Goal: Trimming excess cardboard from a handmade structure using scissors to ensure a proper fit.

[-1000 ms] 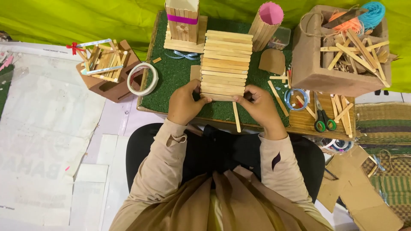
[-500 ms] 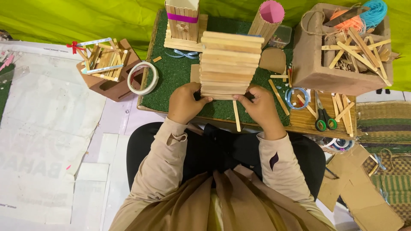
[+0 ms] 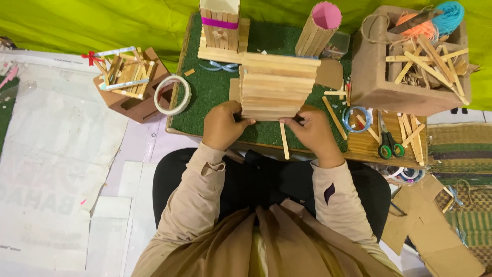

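A panel of wooden craft sticks [image 3: 275,85], glued side by side, is lifted and tilted over a green turf board [image 3: 207,97]. My left hand [image 3: 223,124] grips its near left corner. My right hand [image 3: 310,132] pinches its near right corner. A single loose stick [image 3: 284,141] lies on the turf between my hands. Behind the panel stand a square stick box with a pink band [image 3: 220,23] and a round stick cup with a pink lining [image 3: 319,31].
A roll of tape [image 3: 172,95] and a brown box of sticks [image 3: 130,82] lie to the left. On the right are a cardboard box with sticks and yarn [image 3: 405,56], green-handled scissors [image 3: 387,141], a small tape ring [image 3: 357,118] and loose sticks. Cardboard scraps [image 3: 430,231] lie lower right.
The stick panel has been raised and tipped up toward the camera, so it looks larger. Both hands keep their grip on its near corners.
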